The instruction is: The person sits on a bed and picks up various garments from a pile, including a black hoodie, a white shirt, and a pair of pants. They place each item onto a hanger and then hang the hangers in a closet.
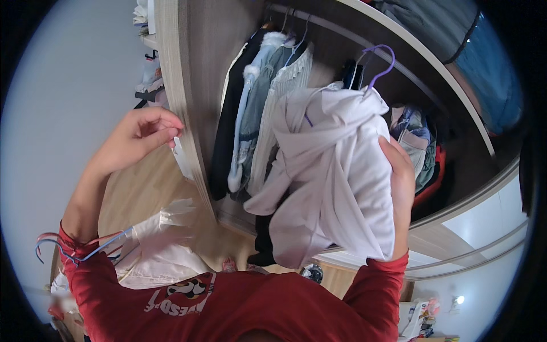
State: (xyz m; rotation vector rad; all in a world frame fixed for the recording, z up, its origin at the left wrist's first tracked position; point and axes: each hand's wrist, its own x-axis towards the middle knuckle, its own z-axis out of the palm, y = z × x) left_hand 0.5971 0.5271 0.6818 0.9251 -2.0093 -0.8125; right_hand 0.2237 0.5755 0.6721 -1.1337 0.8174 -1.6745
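Observation:
A pale greyish-white garment (336,176) with draped, twisted folds is held up in front of the wardrobe. Its purple hanger (390,65) sticks out at the top, the hook standing free in front of the rail. My right hand (399,176) grips the garment's right side, most fingers hidden by the cloth. By the wardrobe's left edge, my left hand (145,134) is closed in a pinch. A small white strip (182,159) lies right under those fingertips; whether they hold it is unclear. Blue and red hangers (80,251) hang over my left forearm.
The open wardrobe (188,74) holds several hanging clothes (262,108) left of centre and folded ones (419,142) at right. A blue bag (490,80) lies on top. White cloth (162,251) lies below my left arm, above the wooden floor (142,188).

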